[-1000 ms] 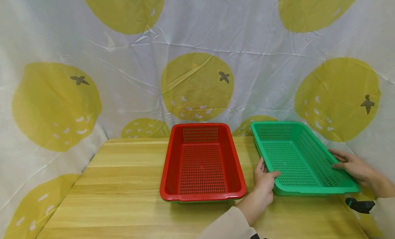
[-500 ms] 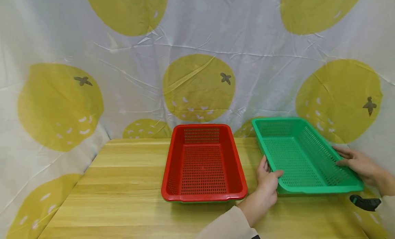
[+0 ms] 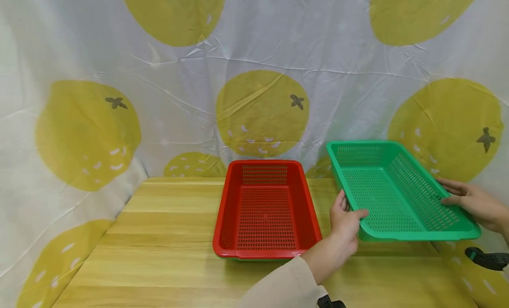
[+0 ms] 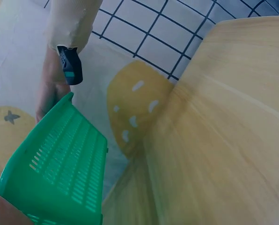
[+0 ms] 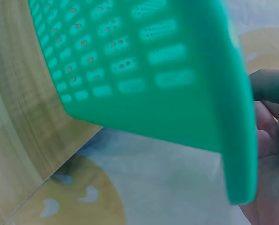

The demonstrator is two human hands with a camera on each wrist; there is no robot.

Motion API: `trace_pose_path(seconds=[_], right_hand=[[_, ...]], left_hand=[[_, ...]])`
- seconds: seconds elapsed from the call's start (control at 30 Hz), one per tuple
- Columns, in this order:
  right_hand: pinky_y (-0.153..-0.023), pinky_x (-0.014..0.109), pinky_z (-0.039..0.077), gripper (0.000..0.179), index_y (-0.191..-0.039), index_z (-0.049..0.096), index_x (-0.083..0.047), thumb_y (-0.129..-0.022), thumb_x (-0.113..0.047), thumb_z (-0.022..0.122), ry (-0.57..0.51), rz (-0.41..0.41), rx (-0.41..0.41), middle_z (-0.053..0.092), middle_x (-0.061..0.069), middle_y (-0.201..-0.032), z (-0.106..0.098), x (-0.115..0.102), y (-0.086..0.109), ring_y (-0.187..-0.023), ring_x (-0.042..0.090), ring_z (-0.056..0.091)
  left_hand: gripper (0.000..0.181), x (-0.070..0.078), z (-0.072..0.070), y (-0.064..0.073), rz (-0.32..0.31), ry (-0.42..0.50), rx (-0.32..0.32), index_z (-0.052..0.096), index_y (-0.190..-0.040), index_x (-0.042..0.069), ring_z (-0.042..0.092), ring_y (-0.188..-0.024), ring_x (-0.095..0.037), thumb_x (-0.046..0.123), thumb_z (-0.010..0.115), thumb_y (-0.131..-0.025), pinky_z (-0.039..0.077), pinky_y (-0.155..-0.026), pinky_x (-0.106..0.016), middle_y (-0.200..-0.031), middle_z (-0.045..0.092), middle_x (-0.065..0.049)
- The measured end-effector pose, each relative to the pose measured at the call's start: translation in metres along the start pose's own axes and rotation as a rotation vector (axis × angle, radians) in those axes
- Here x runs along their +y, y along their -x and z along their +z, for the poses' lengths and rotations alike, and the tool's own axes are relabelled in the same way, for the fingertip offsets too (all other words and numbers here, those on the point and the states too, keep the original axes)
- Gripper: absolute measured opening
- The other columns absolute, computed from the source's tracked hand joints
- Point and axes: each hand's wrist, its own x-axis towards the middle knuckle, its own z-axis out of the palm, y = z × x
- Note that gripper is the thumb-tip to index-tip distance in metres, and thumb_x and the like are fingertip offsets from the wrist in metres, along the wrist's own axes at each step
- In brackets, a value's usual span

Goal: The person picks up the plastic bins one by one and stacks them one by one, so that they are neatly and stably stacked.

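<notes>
In the head view a green perforated plastic basket (image 3: 385,197) is held up at the right of the table, its near end over the wood. My left hand (image 3: 344,226) grips its left rim, thumb over the edge and fingers beneath. On the opposite rim, my right hand (image 3: 473,203) pinches the side with the thumb inside. The left wrist view shows the outside of the green basket (image 4: 60,159) from below, tilted. Filling much of the right wrist view is the basket's slotted wall (image 5: 144,108), with the right hand (image 5: 268,140) behind the rim.
A red perforated basket (image 3: 266,211) stands at the middle of the wooden table (image 3: 167,237), a sliver of green showing under its near rim. Behind hangs a lemon-print cloth (image 3: 191,104), which also runs along both sides. Tiled floor (image 4: 149,28) lies past the table edge.
The green basket has risen and shifted slightly right, with both hands still holding it. The red basket stays in place; the whole head view has drifted a little.
</notes>
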Motion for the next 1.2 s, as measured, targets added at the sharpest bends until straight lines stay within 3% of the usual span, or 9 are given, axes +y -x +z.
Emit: trace_pose_path(seconds=[0.3, 0.53, 0.97, 1.2], right_hand=[[-0.073, 0.048, 0.061, 0.072, -0.159, -0.009, 0.007, -0.111, -0.011, 0.042, 0.003, 0.005, -0.002, 0.018, 0.055, -0.147, -0.006, -0.017, 0.003, -0.092, 0.035, 0.071], [-0.075, 0.046, 0.062, 0.073, -0.159, -0.005, 0.010, -0.111, -0.013, 0.045, -0.002, -0.009, 0.012, 0.018, 0.053, -0.148, -0.003, -0.036, 0.007, -0.089, 0.028, 0.073], [-0.075, 0.043, 0.062, 0.074, -0.160, 0.002, 0.011, -0.111, -0.014, 0.050, -0.071, -0.112, 0.003, 0.022, 0.050, -0.150, 0.032, -0.089, 0.006, -0.089, 0.015, 0.073], [-0.074, 0.039, 0.062, 0.075, -0.161, 0.006, 0.009, -0.109, -0.014, 0.055, -0.106, -0.141, -0.021, 0.016, 0.045, -0.157, 0.047, -0.115, 0.003, -0.093, 0.010, 0.071]], left_hand=[[0.072, 0.029, -0.004, 0.003, -0.008, -0.016, -0.066, 0.058, -0.143, 0.011, 0.059, -0.122, -0.028, -0.020, 0.074, -0.079, 0.051, -0.102, -0.046, -0.132, 0.064, -0.001], [0.072, 0.054, -0.012, 0.005, -0.007, -0.045, -0.103, 0.058, -0.143, 0.009, 0.059, -0.123, -0.028, -0.019, 0.075, -0.079, 0.048, -0.106, -0.045, -0.134, 0.063, -0.006], [0.072, 0.108, -0.056, 0.002, -0.001, -0.101, -0.203, 0.050, -0.151, 0.003, 0.053, -0.133, -0.030, -0.014, 0.074, -0.085, 0.047, -0.107, -0.039, -0.141, 0.060, -0.008], [0.069, 0.139, -0.080, 0.002, 0.007, -0.162, -0.262, 0.050, -0.152, 0.006, 0.056, -0.130, -0.024, -0.011, 0.072, -0.089, 0.047, -0.107, -0.039, -0.144, 0.058, -0.007]])
